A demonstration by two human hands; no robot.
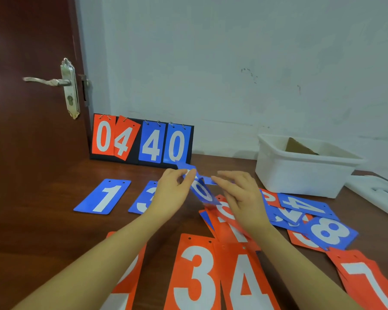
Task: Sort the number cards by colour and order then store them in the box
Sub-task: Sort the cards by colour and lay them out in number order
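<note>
Above the table's middle, my left hand [173,189] pinches the top of a blue card [202,191] that hangs tilted and shows a white 0 or 6. My right hand [240,193] touches blue cards beside it; its grip is partly hidden. Blue 1 [103,195] and blue 3 [143,198] lie flat at the left. Red 3 [195,274], red 4 [246,283] and red 7 [367,280] lie along the near edge. A mixed heap with blue 4 [305,205] and blue 8 [329,232] lies at the right. The white box [300,173] stands behind it.
A black flip scoreboard [141,142] reading 04 in red and 40 in blue stands against the wall at the back. A brown door with a metal handle [54,82] is at the left. A white lid [376,190] lies right of the box, which holds a piece of cardboard.
</note>
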